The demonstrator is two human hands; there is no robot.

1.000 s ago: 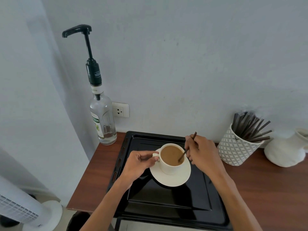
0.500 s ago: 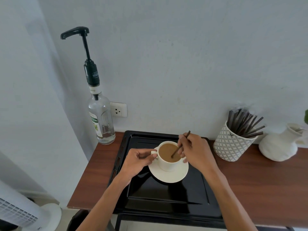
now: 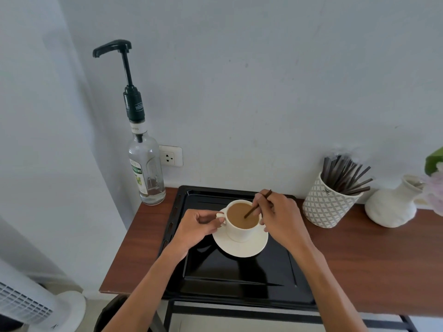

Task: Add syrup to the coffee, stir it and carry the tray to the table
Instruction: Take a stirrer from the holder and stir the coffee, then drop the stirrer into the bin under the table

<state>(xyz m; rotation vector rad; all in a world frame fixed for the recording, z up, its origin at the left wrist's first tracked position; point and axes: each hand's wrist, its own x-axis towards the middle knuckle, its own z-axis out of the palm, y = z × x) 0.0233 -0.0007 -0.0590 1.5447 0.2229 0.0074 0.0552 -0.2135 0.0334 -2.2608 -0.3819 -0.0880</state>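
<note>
Where the wall meets the floor at far left, we note a white tower fan point(image 3: 28, 305) on its round base. Next comes the syrup bottle point(image 3: 146, 173), a clear glass bottle with a green-and-white label, standing upright on the back left corner of the wooden counter point(image 3: 374, 267), just beside the tray. A black pump dispenser point(image 3: 127, 77) rises from its neck, spout pointing left. A white wall socket point(image 3: 171, 155) sits directly behind the bottle.

We find the black tray point(image 3: 215, 271) lying flat on the counter, its front edge overhanging the counter's front. A white saucer point(image 3: 239, 246) rests in the rear half of the tray, and the white cup point(image 3: 239, 230) stands on it, filled with light brown coffee point(image 3: 241, 215).

Our left hand point(image 3: 197, 227) lies on the tray to the left of the cup, thumb and forefinger pinching the cup handle, remaining fingers curled under. Our right hand point(image 3: 282, 216) is at the cup's right rim, thumb and fingertips pinching a dark stir stick point(image 3: 257, 204). The stick slants down to the left, its lower end dipped into the coffee.

Right of the tray we see a white patterned holder point(image 3: 326, 204) full of dark stir sticks, then a white vase point(image 3: 393, 207) near the wall, with a green leaf point(image 3: 434, 159) at the frame edge.
</note>
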